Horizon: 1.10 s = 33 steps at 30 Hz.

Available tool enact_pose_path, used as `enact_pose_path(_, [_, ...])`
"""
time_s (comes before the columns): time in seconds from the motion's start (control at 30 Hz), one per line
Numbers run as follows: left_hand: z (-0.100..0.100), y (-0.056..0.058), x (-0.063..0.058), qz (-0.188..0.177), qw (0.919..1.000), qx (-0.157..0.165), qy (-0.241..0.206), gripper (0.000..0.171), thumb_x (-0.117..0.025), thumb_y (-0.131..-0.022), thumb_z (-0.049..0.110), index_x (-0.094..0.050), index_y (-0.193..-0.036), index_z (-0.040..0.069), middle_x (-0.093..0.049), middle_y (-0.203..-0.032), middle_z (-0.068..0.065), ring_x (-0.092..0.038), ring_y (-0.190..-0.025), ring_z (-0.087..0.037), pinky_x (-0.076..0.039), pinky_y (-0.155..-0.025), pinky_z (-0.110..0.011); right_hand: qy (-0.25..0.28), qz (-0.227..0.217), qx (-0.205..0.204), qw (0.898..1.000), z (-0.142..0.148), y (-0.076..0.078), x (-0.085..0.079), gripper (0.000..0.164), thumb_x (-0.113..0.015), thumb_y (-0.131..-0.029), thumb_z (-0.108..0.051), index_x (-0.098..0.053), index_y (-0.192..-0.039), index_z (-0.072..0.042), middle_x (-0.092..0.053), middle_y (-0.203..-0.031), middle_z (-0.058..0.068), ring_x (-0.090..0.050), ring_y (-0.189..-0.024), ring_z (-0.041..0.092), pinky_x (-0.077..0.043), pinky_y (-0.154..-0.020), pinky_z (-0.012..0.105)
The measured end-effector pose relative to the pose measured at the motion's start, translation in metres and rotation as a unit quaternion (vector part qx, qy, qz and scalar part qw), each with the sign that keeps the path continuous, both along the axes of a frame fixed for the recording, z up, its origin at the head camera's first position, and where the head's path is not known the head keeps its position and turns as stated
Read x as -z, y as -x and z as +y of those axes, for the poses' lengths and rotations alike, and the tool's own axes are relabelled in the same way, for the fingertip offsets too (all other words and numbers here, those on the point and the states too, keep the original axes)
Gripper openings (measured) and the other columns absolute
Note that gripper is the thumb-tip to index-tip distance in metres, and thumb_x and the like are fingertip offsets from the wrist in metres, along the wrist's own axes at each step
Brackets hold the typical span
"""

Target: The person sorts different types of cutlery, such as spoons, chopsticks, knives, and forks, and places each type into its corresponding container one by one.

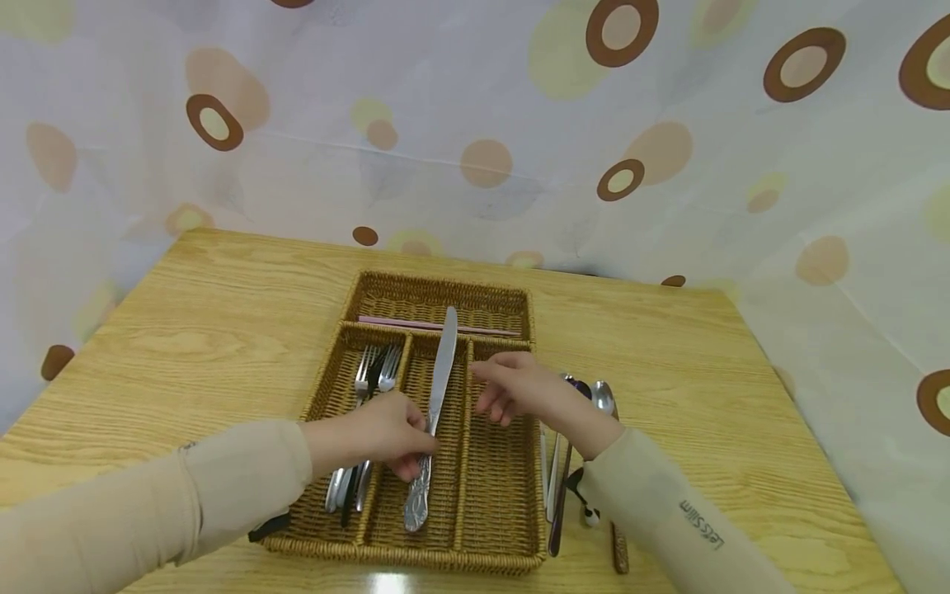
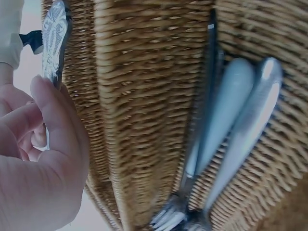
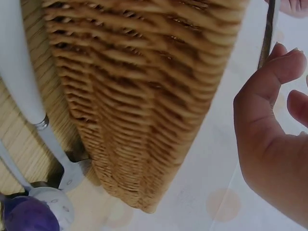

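Observation:
A table knife with an ornate handle is held over the middle compartment of a wicker cutlery tray. My left hand pinches it near the top of the handle, blade pointing away from me. Over the right compartment hovers my right hand, fingers loosely bent and holding nothing, a short way right of the blade. Several forks lie in the left compartment, their handles toward me. A thin pink stick, perhaps a chopstick, lies across the back compartment.
Right of the tray, on the wooden table, lie several spoons and other long-handled utensils, partly covered by my right forearm. A black object shows by the tray's front left corner. A patterned cloth hangs behind the table.

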<state>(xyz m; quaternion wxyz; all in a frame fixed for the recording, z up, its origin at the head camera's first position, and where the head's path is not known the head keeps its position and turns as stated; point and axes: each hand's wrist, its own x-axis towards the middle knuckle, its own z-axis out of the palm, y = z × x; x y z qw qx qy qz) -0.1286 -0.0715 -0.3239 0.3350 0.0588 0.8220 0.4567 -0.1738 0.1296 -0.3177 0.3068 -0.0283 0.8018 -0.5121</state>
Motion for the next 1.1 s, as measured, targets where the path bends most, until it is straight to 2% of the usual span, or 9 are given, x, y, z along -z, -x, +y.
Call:
enact_pose_path(0.2, [-0.007, -0.005, 0.003, -0.023, 0.9996, -0.001, 0.014, 0.028, -0.063, -0.086, 0.007, -0.050, -0.060, 0.007, -0.057, -0.055, -0.003, -0.055, -0.044, -0.006, -0.055, -0.055, -0.024, -0.003, 0.003, 0.009, 1.000, 0.008, 0.001, 0.000, 0.042, -0.044, -0.099, -0.031, -0.052, -0.117, 0.006, -0.063, -0.069, 0.000, -0.055, -0.054, 0.008, -0.049, -0.055, 0.025])
enact_pose_path(0.47, [-0.007, -0.007, -0.001, -0.036, 0.9990, -0.002, 0.024, 0.044, -0.060, -0.086, 0.005, -0.037, -0.049, 0.013, -0.051, -0.045, 0.000, -0.053, -0.038, -0.004, -0.055, -0.054, -0.023, 0.004, 0.003, 0.010, 1.000, 0.013, 0.001, -0.002, 0.042, -0.042, -0.100, -0.030, -0.051, -0.118, 0.007, -0.064, -0.069, -0.001, -0.055, -0.055, 0.008, -0.048, -0.055, 0.023])
enact_pose_path(0.7, [-0.007, -0.010, 0.002, -0.033, 0.9990, 0.001, 0.032, 0.047, -0.058, -0.085, 0.003, -0.032, -0.048, 0.016, -0.048, -0.042, 0.002, -0.052, -0.038, -0.004, -0.054, -0.052, -0.023, 0.009, 0.007, 0.014, 1.000, 0.020, 0.001, -0.002, 0.044, -0.043, -0.100, -0.030, -0.048, -0.121, 0.008, -0.063, -0.070, -0.001, -0.055, -0.056, 0.007, -0.048, -0.055, 0.024])
enact_pose_path(0.83, [-0.002, -0.010, 0.002, -0.032, 0.9990, -0.009, 0.029, 0.040, -0.057, -0.084, 0.000, -0.042, -0.049, 0.011, -0.049, -0.043, 0.000, -0.052, -0.037, -0.005, -0.054, -0.052, -0.023, 0.011, 0.010, 0.017, 1.000, 0.028, 0.001, -0.002, 0.046, -0.042, -0.100, -0.030, -0.045, -0.124, 0.009, -0.061, -0.071, -0.002, -0.054, -0.057, 0.007, -0.048, -0.057, 0.025])
enact_pose_path(0.97, [0.004, -0.009, 0.006, -0.023, 0.9985, -0.012, 0.048, 0.029, -0.057, -0.083, -0.002, -0.048, -0.057, 0.006, -0.052, -0.046, -0.004, -0.053, -0.037, -0.007, -0.054, -0.051, -0.025, -0.001, 0.016, 0.028, 0.999, 0.038, 0.001, -0.001, 0.048, -0.041, -0.100, -0.031, -0.043, -0.126, 0.010, -0.062, -0.071, -0.003, -0.054, -0.058, 0.007, -0.049, -0.060, 0.026])
enact_pose_path(1.03, [0.008, -0.008, 0.008, -0.011, 0.9978, 0.000, 0.065, 0.027, -0.057, -0.082, -0.002, -0.048, -0.058, 0.005, -0.054, -0.047, -0.007, -0.057, -0.039, -0.011, -0.055, -0.051, -0.026, -0.003, 0.016, 0.035, 0.999, 0.043, 0.002, -0.001, 0.048, -0.041, -0.100, -0.031, -0.043, -0.125, 0.010, -0.062, -0.070, -0.004, -0.054, -0.058, 0.007, -0.049, -0.060, 0.027])
enact_pose_path(1.1, [0.011, -0.006, 0.007, 0.007, 0.9953, 0.027, 0.092, 0.025, -0.057, -0.083, -0.002, -0.048, -0.060, 0.005, -0.057, -0.049, -0.010, -0.061, -0.042, -0.015, -0.055, -0.051, -0.026, -0.001, 0.014, 0.042, 0.999, 0.048, 0.002, -0.001, 0.048, -0.040, -0.100, -0.031, -0.043, -0.125, 0.010, -0.062, -0.069, -0.005, -0.054, -0.057, 0.006, -0.048, -0.060, 0.027])
